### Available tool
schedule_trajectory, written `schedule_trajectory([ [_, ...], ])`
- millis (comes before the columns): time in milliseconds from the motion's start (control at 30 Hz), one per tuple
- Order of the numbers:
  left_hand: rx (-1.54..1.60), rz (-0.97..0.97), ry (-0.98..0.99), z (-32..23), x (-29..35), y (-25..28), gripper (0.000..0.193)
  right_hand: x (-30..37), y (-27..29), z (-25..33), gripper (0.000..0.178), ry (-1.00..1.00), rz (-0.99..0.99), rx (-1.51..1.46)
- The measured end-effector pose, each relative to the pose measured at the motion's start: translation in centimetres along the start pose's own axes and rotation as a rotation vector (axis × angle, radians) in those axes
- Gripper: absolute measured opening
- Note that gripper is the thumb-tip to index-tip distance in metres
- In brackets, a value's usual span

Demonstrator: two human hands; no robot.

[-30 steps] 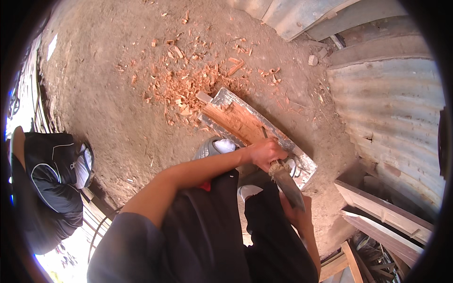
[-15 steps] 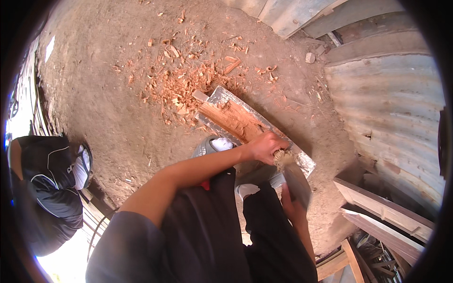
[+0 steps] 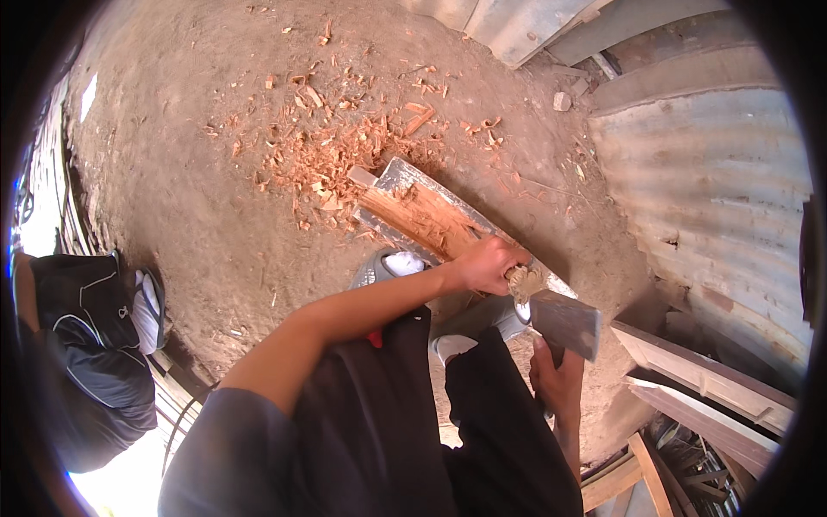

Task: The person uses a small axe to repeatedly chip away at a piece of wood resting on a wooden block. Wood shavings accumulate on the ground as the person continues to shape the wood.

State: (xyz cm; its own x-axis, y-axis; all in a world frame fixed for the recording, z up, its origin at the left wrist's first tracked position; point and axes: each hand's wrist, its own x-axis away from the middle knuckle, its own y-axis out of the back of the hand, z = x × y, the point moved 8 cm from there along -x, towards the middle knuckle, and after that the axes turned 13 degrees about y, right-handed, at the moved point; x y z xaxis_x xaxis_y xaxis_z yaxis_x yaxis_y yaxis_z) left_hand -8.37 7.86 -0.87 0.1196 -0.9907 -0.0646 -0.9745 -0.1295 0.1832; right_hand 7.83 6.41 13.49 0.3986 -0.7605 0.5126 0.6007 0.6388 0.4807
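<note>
My left hand [image 3: 491, 265] is closed round a chisel, whose frayed, mushroomed wooden handle end [image 3: 524, 283] sticks out to the right of the fist. A small dark bit of the chisel's metal shows beyond the fingers, against the reddish wood piece [image 3: 409, 215]. The wood has a rough, gouged face and rests on a paint-spattered board [image 3: 401, 176]. To the lower right, my right hand [image 3: 560, 379] grips a broad flat-bladed metal tool [image 3: 568, 324]. Its blade is tilted beside the chisel's handle end. I cannot tell whether the two touch.
Wood shavings [image 3: 345, 155] litter the dirt floor beyond the board. Corrugated metal sheets [image 3: 706, 189] stand along the right. Wooden planks [image 3: 698, 370] and a wooden frame [image 3: 637, 474] lie at the lower right. Another person in dark clothes [image 3: 95, 345] is at the left.
The flat blade has swung to the right, turning more of its broad face into view, and my right hand has shifted right with it. My left hand stays on the chisel.
</note>
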Motion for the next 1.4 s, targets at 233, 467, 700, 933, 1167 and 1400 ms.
schedule_trajectory([
  [233,-0.027,0.006,0.024,0.1,-0.6,-0.2,0.023,-0.1,-0.4,-3.2,0.034,0.312,-0.058,0.382],
  [467,-0.08,-0.073,0.021,0.2,-0.5,0.1,0.024,0.8,1.7,1.0,0.016,0.092,-0.211,-0.1],
  [700,-0.082,-0.052,0.057,0.8,-1.0,-0.4,0.027,-2.8,0.6,-2.4,0.027,0.179,-0.027,0.095],
  [933,0.24,-0.252,0.501,4.9,-5.9,3.7,0.005,-0.8,2.1,1.9,0.031,-0.023,-0.076,-0.278],
  [1167,0.357,-0.475,0.532,6.0,-4.7,10.5,0.016,0.2,1.5,0.1,0.035,-0.132,-0.034,-0.242],
  [1400,0.172,-0.148,0.075,-2.3,-1.6,4.3,0.03,1.4,1.6,-0.7,0.034,-0.168,-0.039,-0.225],
])
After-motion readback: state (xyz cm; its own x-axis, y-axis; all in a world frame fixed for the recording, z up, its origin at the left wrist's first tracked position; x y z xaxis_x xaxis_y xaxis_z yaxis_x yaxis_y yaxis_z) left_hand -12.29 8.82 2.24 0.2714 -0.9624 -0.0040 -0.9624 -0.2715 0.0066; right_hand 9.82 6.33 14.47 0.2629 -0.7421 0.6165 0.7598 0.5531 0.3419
